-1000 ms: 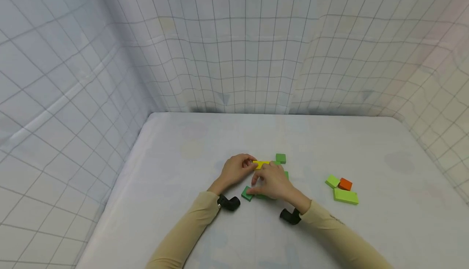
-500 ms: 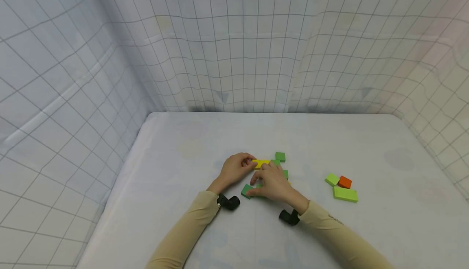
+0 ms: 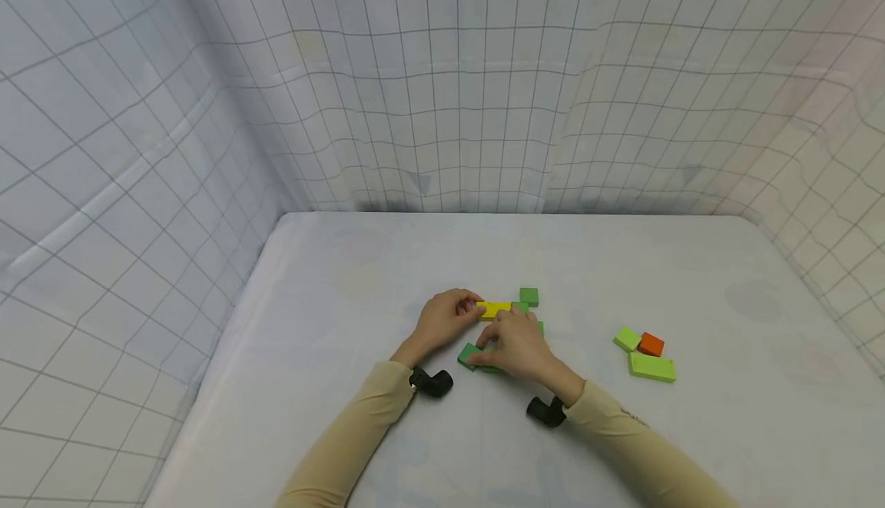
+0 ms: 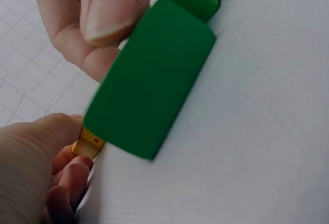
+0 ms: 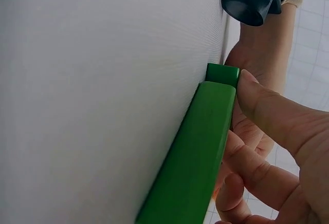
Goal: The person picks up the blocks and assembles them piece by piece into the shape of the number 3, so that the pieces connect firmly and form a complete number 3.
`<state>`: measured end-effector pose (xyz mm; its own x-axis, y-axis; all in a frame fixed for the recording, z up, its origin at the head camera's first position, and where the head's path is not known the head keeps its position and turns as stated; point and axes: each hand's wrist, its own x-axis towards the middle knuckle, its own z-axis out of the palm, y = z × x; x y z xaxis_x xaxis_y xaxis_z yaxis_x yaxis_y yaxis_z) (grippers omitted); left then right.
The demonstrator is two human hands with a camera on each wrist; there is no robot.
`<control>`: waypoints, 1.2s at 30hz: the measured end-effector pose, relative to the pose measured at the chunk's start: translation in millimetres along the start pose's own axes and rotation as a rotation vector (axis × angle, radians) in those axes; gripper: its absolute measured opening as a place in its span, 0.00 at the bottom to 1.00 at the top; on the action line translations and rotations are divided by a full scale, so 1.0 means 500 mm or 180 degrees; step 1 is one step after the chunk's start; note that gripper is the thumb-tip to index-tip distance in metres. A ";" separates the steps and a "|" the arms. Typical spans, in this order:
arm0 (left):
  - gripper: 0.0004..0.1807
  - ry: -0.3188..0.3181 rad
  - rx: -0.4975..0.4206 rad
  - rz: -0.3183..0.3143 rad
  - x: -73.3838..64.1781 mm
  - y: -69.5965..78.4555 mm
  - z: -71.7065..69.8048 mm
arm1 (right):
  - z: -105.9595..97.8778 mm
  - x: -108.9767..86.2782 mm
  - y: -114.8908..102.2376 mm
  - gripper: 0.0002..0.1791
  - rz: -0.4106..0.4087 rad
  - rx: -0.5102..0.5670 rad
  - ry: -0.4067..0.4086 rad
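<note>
Thumb and fingers of my left hand (image 3: 442, 319) hold the left end of a yellow block (image 3: 494, 310). A green block (image 3: 519, 307) adjoins that yellow block's right end. Close to the front of the group, my right hand (image 3: 515, 345) pinches a dark green block (image 3: 468, 355), its thumb on the edge. This dark green block (image 4: 149, 80) looms large in the left wrist view. Beside it lies a longer green block (image 5: 190, 157), mostly under my right hand in the head view. Other parts of the group are hidden by the right hand.
A separate green block (image 3: 528, 297) sits just behind the group. Off to the right, a lime square block (image 3: 627, 339), an orange block (image 3: 651, 344) and a longer lime block (image 3: 652, 367) lie close together. Gridded white curtains (image 3: 442, 108) surround the white table (image 3: 359, 262).
My right hand has shifted the dark green block slightly right and away from me, closer to the longer green block. The left hand stays on the yellow block.
</note>
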<state>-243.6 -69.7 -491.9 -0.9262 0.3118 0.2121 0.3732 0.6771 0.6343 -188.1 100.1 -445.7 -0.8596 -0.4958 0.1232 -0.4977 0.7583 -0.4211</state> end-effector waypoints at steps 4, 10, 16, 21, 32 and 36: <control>0.13 -0.0018 0.0013 -0.0020 0.001 0.001 0.000 | -0.001 -0.001 0.001 0.12 0.0038 -0.0014 0.0035; 0.13 -0.0046 0.0000 -0.0039 0.001 0.003 -0.003 | 0.000 -0.002 0.001 0.13 0.0002 -0.0028 0.0111; 0.14 -0.0079 -0.0008 -0.0065 -0.002 0.005 -0.004 | -0.001 -0.006 -0.001 0.13 -0.0007 -0.0110 0.0155; 0.13 -0.0062 -0.0007 -0.0040 -0.004 0.003 -0.001 | 0.002 -0.009 -0.001 0.12 0.0021 -0.0149 0.0159; 0.14 -0.0088 -0.0019 -0.0057 -0.003 0.004 -0.005 | 0.002 -0.009 -0.003 0.12 -0.0001 -0.0108 0.0158; 0.13 -0.0081 -0.0039 -0.0053 -0.002 0.006 -0.006 | 0.001 -0.007 -0.002 0.12 0.0014 -0.0079 0.0142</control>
<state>-241.7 -70.3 -488.0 -0.9305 0.3174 0.1826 0.3568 0.6741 0.6467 -184.4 100.8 -446.2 -0.8659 -0.4734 0.1617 -0.4961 0.7710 -0.3993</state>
